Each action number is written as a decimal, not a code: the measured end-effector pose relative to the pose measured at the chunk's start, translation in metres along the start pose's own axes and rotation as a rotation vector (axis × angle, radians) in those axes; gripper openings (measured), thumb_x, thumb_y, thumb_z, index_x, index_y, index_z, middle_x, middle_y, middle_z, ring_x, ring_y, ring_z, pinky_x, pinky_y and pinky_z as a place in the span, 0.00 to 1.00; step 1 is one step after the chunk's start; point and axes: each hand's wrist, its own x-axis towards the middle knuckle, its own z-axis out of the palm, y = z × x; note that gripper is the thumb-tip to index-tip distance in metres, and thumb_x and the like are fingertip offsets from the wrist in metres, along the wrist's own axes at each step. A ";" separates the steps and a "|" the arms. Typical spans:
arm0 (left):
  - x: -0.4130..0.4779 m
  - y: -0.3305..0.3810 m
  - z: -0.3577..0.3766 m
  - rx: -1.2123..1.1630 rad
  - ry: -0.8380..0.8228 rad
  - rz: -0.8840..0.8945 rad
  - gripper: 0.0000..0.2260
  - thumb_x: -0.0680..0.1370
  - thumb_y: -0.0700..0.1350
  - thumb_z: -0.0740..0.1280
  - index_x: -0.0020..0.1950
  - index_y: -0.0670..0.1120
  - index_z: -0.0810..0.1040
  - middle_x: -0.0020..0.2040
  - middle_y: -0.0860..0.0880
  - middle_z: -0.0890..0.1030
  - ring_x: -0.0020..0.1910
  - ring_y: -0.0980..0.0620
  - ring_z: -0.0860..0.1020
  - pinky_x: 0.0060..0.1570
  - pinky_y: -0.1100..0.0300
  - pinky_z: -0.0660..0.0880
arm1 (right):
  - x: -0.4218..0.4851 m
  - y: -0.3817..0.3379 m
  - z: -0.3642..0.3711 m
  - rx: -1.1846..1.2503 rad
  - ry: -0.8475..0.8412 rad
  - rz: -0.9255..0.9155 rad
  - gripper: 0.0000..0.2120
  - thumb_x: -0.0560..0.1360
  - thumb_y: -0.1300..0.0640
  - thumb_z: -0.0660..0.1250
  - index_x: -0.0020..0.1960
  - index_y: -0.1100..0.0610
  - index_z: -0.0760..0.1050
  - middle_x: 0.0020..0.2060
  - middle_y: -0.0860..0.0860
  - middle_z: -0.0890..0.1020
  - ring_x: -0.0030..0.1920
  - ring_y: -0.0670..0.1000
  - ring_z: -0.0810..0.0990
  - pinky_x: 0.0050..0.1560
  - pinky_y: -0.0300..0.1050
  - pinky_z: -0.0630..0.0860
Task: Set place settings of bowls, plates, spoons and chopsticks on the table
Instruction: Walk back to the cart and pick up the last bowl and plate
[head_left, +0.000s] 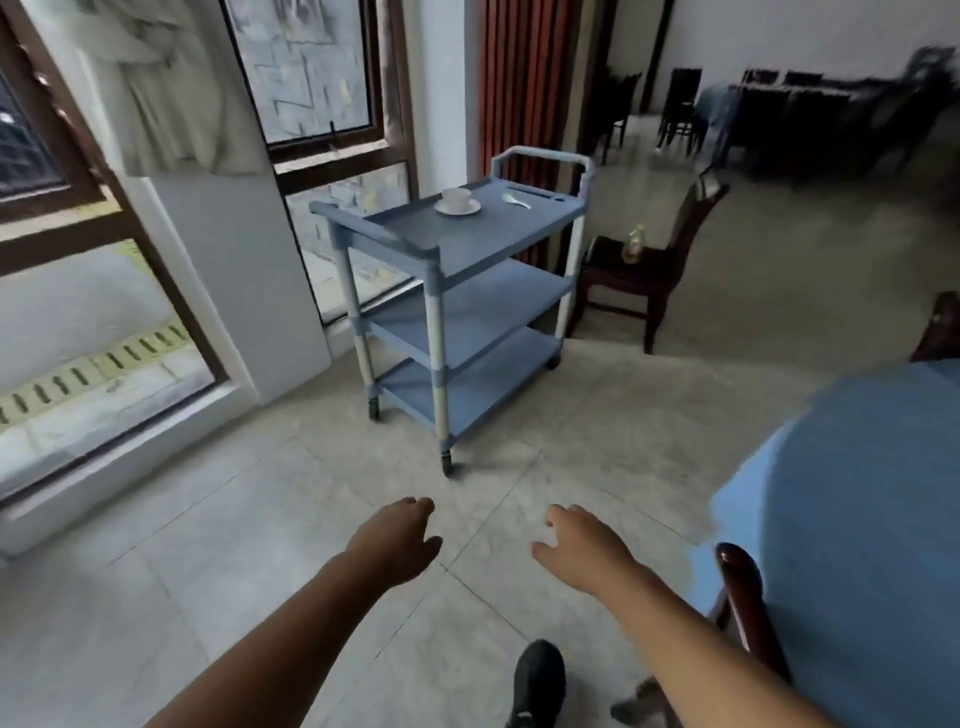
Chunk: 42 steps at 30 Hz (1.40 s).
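Observation:
A blue three-shelf cart stands ahead by the window. On its top shelf a white bowl sits on a white plate, with a white spoon lying to the right and dark chopsticks near the handle end. My left hand and my right hand are stretched out over the floor, well short of the cart, fingers apart and holding nothing. The table with a blue cloth is at the right.
A dark wooden chair with a small bottle on its seat stands right of the cart. Another chair back is by the blue table. Large windows line the left. More dark chairs and a table stand far back right.

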 end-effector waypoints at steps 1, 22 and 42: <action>0.031 0.003 -0.008 0.005 0.005 0.013 0.22 0.79 0.55 0.64 0.69 0.46 0.72 0.63 0.46 0.79 0.62 0.45 0.78 0.60 0.50 0.77 | 0.028 0.008 -0.010 0.004 0.009 0.011 0.23 0.76 0.39 0.62 0.62 0.55 0.70 0.59 0.53 0.74 0.53 0.54 0.77 0.49 0.46 0.76; 0.637 0.041 -0.173 -0.058 -0.074 0.144 0.21 0.79 0.54 0.64 0.69 0.45 0.72 0.65 0.44 0.78 0.63 0.43 0.77 0.61 0.49 0.76 | 0.576 0.049 -0.260 0.075 -0.002 0.039 0.26 0.75 0.37 0.64 0.66 0.53 0.72 0.62 0.52 0.76 0.59 0.52 0.77 0.55 0.45 0.74; 1.025 0.089 -0.282 -0.148 0.005 -0.145 0.19 0.80 0.54 0.63 0.66 0.44 0.73 0.64 0.43 0.77 0.63 0.41 0.76 0.60 0.50 0.74 | 1.017 0.082 -0.462 -0.094 -0.018 -0.378 0.22 0.76 0.41 0.64 0.63 0.55 0.73 0.61 0.54 0.75 0.62 0.57 0.75 0.60 0.50 0.73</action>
